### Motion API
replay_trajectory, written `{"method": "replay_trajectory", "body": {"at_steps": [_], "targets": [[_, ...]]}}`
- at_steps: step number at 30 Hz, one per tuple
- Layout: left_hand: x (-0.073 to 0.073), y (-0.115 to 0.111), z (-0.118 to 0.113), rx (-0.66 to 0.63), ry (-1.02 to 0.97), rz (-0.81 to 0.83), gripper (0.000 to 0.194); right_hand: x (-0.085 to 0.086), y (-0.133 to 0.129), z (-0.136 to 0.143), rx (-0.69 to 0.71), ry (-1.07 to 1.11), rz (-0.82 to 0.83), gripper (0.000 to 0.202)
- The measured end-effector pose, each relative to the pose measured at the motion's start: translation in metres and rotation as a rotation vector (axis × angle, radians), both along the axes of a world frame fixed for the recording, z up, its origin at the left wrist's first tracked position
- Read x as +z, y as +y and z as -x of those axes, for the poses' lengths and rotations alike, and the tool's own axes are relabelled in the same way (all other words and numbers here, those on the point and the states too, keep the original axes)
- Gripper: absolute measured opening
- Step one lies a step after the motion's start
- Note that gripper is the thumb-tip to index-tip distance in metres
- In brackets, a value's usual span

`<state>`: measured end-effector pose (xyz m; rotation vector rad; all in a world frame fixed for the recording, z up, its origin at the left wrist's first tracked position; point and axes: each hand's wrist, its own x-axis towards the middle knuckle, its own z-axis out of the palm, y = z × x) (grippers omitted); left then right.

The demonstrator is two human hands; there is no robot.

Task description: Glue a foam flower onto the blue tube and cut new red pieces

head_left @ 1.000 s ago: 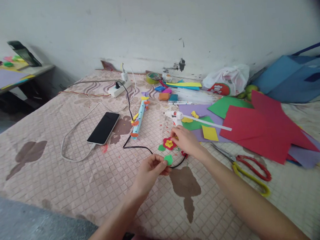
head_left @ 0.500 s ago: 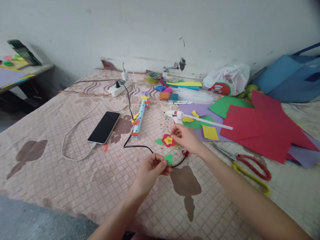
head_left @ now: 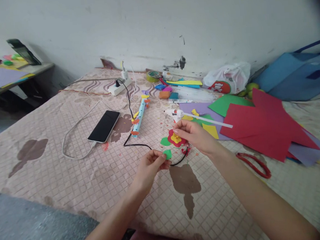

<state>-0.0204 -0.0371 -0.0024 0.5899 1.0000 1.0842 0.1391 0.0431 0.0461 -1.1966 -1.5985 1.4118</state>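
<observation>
Between the thumb and fingers of my left hand point(head_left: 152, 168) is a small green leaf point(head_left: 167, 155), held above the table. My right hand point(head_left: 193, 135) is closed on the edge of a red flower point(head_left: 175, 138) with a yellow centre. A second green leaf point(head_left: 165, 141) shows at the flower's left side; whether it is fixed to it I cannot tell. Just behind my right hand a white glue gun point(head_left: 174, 113) lies with a long glue stick point(head_left: 208, 119) out of its back. A black cord point(head_left: 180, 160) runs below both hands.
Red sheets point(head_left: 257, 127) lie at the right, near scissors with a red handle point(head_left: 255, 166), partly under my right arm. On the left are a phone point(head_left: 104, 127) on a white cable and a decorated light-blue stick point(head_left: 139, 116). A power strip point(head_left: 120, 87) stands farther back.
My right hand has moved right and slightly up, bringing the flower nearer to me, so it looks larger. My left hand with the leaf has hardly moved. My right forearm now covers more of the scissors.
</observation>
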Motion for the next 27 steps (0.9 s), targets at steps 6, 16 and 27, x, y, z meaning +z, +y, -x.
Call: {"method": "replay_trajectory", "body": {"at_steps": [6,16,27], "targets": [[0.002,0.001,-0.005,0.002,-0.099,0.004,0.022,-0.004,-0.003,0.005,0.035,-0.034,-0.040,0.016],[0.004,0.001,-0.008,0.010,-0.150,0.007,0.022,-0.012,-0.004,0.012,0.033,-0.050,-0.069,0.015],[0.005,0.000,-0.010,0.034,-0.180,0.016,0.021,-0.014,-0.004,0.015,-0.026,-0.088,-0.107,0.015]]}}
